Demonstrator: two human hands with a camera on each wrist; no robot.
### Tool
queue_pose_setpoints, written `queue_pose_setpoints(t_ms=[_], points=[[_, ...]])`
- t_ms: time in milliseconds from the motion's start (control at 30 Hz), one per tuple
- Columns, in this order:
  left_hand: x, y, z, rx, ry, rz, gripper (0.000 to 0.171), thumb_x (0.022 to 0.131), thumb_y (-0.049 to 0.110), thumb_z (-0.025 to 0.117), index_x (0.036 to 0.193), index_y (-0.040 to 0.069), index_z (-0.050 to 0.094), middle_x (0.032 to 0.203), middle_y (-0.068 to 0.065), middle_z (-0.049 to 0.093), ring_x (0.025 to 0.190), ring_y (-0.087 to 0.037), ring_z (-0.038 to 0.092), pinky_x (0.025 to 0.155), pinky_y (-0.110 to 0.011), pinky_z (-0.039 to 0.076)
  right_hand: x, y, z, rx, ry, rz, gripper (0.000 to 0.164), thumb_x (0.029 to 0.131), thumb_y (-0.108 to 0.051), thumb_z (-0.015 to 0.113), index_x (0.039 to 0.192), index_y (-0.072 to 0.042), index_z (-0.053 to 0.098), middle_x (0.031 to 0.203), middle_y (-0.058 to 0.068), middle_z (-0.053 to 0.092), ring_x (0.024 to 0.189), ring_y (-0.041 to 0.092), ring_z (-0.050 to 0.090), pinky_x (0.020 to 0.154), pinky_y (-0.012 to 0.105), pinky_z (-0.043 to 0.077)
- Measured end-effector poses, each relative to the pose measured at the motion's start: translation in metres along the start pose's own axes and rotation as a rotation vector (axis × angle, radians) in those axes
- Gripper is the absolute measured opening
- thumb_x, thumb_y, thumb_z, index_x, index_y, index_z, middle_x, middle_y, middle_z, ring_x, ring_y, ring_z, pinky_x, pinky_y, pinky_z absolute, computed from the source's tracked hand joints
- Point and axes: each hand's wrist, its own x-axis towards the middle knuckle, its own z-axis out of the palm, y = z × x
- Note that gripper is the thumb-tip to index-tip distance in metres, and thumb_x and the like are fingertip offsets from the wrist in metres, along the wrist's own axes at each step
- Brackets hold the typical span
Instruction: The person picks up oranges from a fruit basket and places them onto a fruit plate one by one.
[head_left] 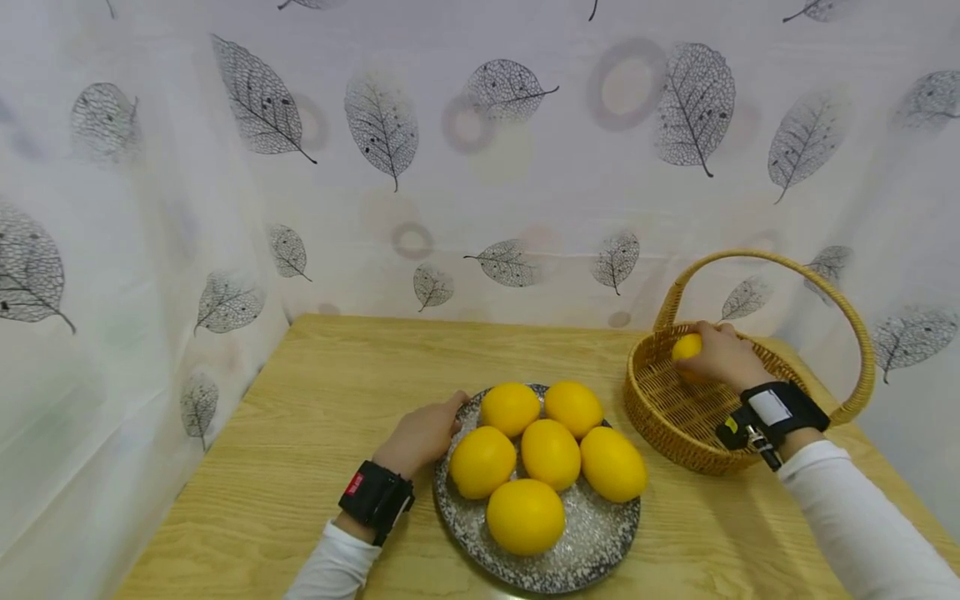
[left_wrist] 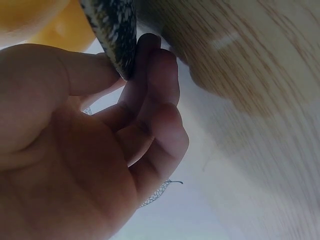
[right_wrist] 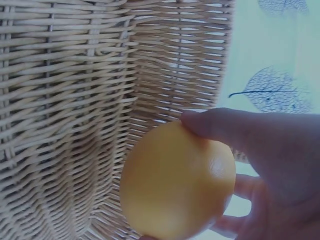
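My right hand [head_left: 722,357] is inside the wicker basket [head_left: 637,417] and holds a lemon [right_wrist: 175,182] between thumb and fingers. In the right wrist view, the lemon is close to the woven wall. My left hand [head_left: 422,435] grips the left rim of a speckled grey plate [head_left: 592,550]. The left wrist view shows the thumb over the plate's edge and the curled fingers beneath it. Several smooth yellow lemons [head_left: 550,454] lie on the plate, most of them towards its far side.
The basket's tall arched handle [head_left: 780,260] rises over the right forearm. Plate and basket stand close together on a light wooden table [head_left: 360,358]. A pale curtain with leaf prints [head_left: 525,183] hangs behind the table and along its sides.
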Motion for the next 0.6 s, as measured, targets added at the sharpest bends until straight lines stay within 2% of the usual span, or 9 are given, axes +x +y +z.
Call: queue_pose_setpoints(t_ms=[167, 367, 600], points=[[0.001, 0.000, 0.000, 0.000, -0.003, 0.000, 0.036, 0.104, 0.011, 0.056, 0.140, 0.014, 0.051, 0.074, -0.002, 0.061, 0.062, -0.016, 0.049, 0.055, -0.028, 0.035, -0.006, -0.004, -0.003, -0.014, 0.020, -0.030, 0.077, 0.092, -0.033, 0.067, 0.146, 0.012, 0.037, 0.123, 0.047, 0.041, 0.102, 0.057, 0.052, 0.079, 0.061, 0.045], [0.001, 0.001, 0.000, 0.007, -0.003, -0.002, 0.036, 0.104, 0.012, 0.056, 0.140, 0.014, 0.051, 0.077, -0.003, 0.063, 0.063, -0.016, 0.051, 0.056, -0.029, 0.036, -0.019, -0.008, -0.002, -0.016, 0.060, -0.060, 0.076, 0.092, -0.035, 0.069, 0.147, 0.008, 0.039, 0.129, 0.049, 0.040, 0.104, 0.062, 0.052, 0.077, 0.062, 0.047], [0.002, 0.000, 0.000, 0.006, -0.011, -0.021, 0.038, 0.104, 0.011, 0.055, 0.142, 0.015, 0.050, 0.082, -0.003, 0.067, 0.065, -0.015, 0.052, 0.057, -0.029, 0.038, -0.035, -0.022, -0.009, -0.013, 0.081, -0.070, 0.077, 0.094, -0.036, 0.070, 0.150, 0.006, 0.038, 0.137, 0.049, 0.036, 0.109, 0.066, 0.050, 0.079, 0.066, 0.048]])
